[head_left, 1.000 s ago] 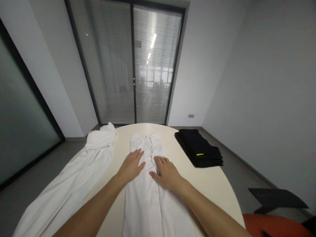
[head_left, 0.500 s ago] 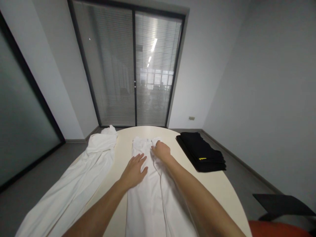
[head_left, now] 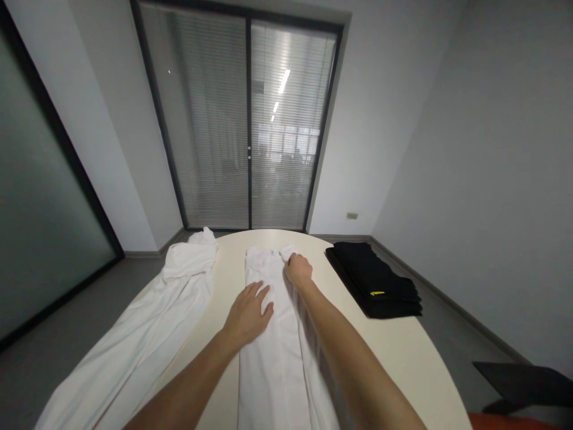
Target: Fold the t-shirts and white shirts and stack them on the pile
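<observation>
A long white cloth garment (head_left: 273, 370) lies lengthwise in front of me, its top end toward the table's far edge. Fingers spread, my left hand (head_left: 248, 313) rests flat on its left side, below the top end. My right hand (head_left: 299, 270) is closed on the fabric at the upper right edge, where a bit of cloth bunches up beyond the knuckles. Its fingertips are partly hidden. My right forearm covers some of the garment's right side, which hangs in lengthwise folds.
Another long white garment (head_left: 179, 304) lies along the table's left side, partly over the edge. Folded black clothes (head_left: 371, 278) with a small yellow mark are stacked at the right. The round cream table (head_left: 403, 364) has a dark chair (head_left: 528, 382) beside it.
The view has shifted slightly. My right hand's fingers have curled in more tightly on the cloth, and the garment's right side lies narrower. My left hand stays spread on the garment.
</observation>
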Tool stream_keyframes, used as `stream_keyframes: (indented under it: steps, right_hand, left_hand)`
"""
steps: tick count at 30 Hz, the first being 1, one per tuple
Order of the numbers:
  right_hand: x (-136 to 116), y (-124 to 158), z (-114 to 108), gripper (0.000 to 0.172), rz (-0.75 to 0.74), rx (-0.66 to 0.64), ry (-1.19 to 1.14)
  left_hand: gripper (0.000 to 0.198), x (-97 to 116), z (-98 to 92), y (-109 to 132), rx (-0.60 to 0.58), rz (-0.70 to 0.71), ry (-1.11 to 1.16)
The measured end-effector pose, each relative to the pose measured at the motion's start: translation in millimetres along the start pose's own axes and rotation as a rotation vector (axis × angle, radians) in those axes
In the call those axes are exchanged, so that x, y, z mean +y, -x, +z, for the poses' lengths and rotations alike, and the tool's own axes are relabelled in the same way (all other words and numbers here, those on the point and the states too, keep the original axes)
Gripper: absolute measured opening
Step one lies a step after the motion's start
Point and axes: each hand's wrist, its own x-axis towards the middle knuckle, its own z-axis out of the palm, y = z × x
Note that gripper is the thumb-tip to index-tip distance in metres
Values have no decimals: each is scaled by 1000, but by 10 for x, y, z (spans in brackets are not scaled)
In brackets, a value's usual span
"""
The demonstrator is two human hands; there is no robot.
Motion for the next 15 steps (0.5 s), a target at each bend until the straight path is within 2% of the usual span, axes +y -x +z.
stream_keyframes:
  steps: [4,7,12,15]
  right_hand:
    - [-15,-29,-76,35,-21,15,-37]
    - [-50,9,-98,32,-66,-28,-58]
    - [-99,169,-94,45,-78,-67,-25]
    - [-91,256,-123,39,-55,-100,8]
  left_hand:
    - [52,-28,41,8,-18,26,2]
    - [52,-31,39,4,-21,28,11]
    - [54,-5,9,2,-49,24,-7]
    - [56,3,5,3,-69,19,-16]
